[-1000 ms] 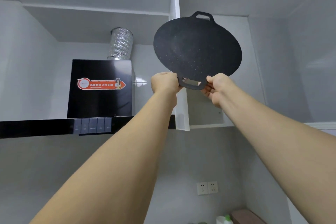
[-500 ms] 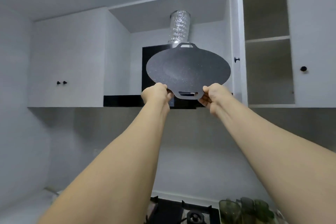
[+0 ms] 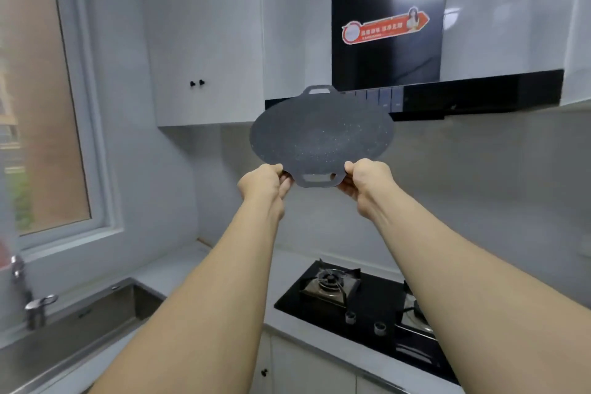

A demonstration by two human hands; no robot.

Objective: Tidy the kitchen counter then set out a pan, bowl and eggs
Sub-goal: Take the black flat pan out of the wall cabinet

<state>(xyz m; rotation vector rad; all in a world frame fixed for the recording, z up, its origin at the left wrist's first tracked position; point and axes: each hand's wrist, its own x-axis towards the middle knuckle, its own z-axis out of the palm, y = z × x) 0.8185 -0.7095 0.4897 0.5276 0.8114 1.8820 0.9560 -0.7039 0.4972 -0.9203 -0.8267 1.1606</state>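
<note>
Pan (image 3: 321,134) tilts up above both grips; left hand (image 3: 263,181), right hand (image 3: 367,179) clasp its near rim.

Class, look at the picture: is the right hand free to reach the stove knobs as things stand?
Probably not yet. The right hand and left hand both grip the pan, held up in the air well above the knobs; nothing else blocks the way.

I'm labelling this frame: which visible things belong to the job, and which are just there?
Job: pan, left hand, right hand, counter.
Just there: stove, range hood, sink, faucet, window, wall cabinet.
</note>
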